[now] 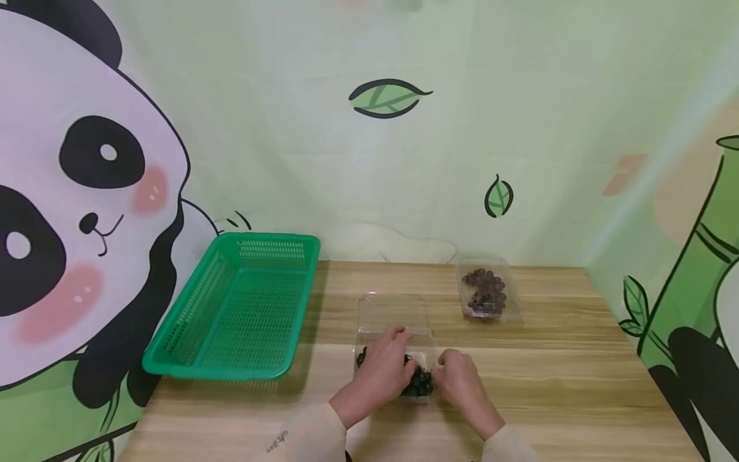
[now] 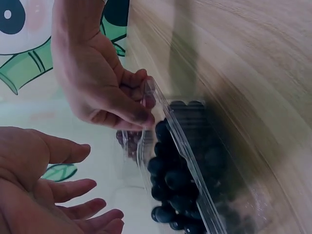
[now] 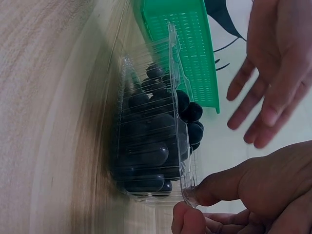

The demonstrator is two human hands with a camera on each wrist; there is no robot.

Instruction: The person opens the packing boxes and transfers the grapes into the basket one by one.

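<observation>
A clear plastic clamshell box (image 2: pixel 187 151) of dark grapes (image 1: pixel 418 383) sits on the table in front of me. Its lid (image 1: pixel 392 313) lies folded back on the far side. My right hand (image 1: pixel 462 382) pinches the box's rim at the right, between thumb and fingers, as both wrist views show. Over the grapes hovers my left hand (image 1: pixel 383 367), fingers spread and fairly straight. In the right wrist view this left hand (image 3: pixel 278 78) is apart from the fruit and holds nothing. In the head view it hides part of the grapes.
To the left stands a green plastic basket (image 1: pixel 231 372) with slotted walls. A second clear box (image 1: pixel 510 314) with reddish grapes (image 1: pixel 486 292) is at the back right of the wooden table (image 1: pixel 554 359). Behind rises a wall covering (image 1: pixel 288 128) printed with pandas and leaves.
</observation>
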